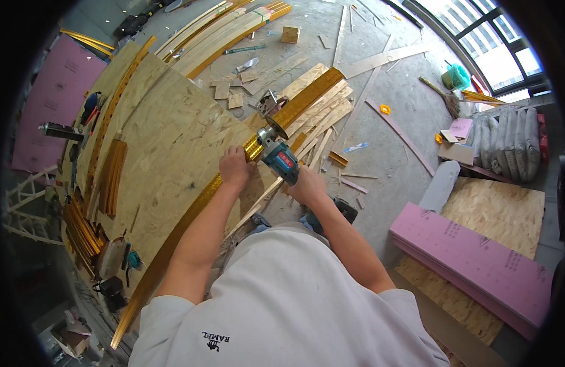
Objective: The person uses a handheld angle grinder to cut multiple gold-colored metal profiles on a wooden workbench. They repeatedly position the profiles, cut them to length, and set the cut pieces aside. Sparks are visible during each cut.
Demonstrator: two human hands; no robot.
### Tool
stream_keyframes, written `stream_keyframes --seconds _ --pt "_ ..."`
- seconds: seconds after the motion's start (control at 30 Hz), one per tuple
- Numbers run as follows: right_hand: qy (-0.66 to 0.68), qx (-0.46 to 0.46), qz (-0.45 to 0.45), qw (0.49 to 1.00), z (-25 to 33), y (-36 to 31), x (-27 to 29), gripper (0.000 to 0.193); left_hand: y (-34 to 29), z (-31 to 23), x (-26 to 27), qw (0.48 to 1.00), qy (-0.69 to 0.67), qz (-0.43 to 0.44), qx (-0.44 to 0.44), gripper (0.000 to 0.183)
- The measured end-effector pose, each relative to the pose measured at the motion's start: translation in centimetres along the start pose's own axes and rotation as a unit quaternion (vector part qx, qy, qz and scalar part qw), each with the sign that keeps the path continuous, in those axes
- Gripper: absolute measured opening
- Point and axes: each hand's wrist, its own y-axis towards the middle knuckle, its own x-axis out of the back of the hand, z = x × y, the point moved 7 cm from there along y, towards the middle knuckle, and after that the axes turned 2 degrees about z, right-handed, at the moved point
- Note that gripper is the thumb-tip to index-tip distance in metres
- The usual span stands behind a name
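My right hand (pixel 308 185) is wrapped round the body of a blue-green cordless angle grinder (pixel 281 161). Its thin disc (pixel 276 128) meets a long gold trim strip (pixel 195 207), and a dark block at its rear end shows beside my right forearm. My left hand (pixel 235 169) is closed over that strip just left of the grinder head, pressing it near the board's edge. Beyond the disc, a wide gold length (pixel 313 95) runs away to the upper right; whether it is one piece with the near part I cannot tell.
The strip lies along a big wood-chip board (pixel 172 128). Gold offcuts (pixel 113 177) and tools lie on its left side. Wood scraps (pixel 331 113) litter the concrete floor ahead. To the right are stacked pink foam boards (pixel 472 263), grey bags (pixel 509 137) and a broom (pixel 441 96).
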Motion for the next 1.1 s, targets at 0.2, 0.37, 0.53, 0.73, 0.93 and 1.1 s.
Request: stream_keyframes --seconds 0.2,0.37,0.53,0.73,0.93,1.1 --pt "0.045 0.026 -0.034 0.998 3.1 0.4 1.9 0.035 0.3 0.4 -0.9 1.000 -0.009 0.020 0.002 0.044" --pt "0.084 0.071 -0.030 0.994 4.8 2.5 0.4 0.032 0.5 0.8 -1.1 0.999 -0.037 0.025 0.020 0.038" --pt "0.112 0.091 -0.033 0.989 5.0 3.5 0.1 0.028 0.2 0.7 -0.6 0.998 -0.030 0.025 0.048 0.037" --pt "0.092 0.048 0.030 0.994 3.4 4.1 0.0 0.028 0.2 0.4 -0.8 0.997 0.015 0.056 0.047 0.044" --pt "0.039 0.032 0.032 0.998 2.4 4.3 0.1 0.029 -0.1 0.0 -0.1 0.999 -0.013 0.023 0.038 0.050" --pt "0.010 0.019 0.027 0.999 2.1 4.2 -0.2 0.031 -0.4 0.1 0.0 0.999 -0.025 -0.007 0.023 0.051"
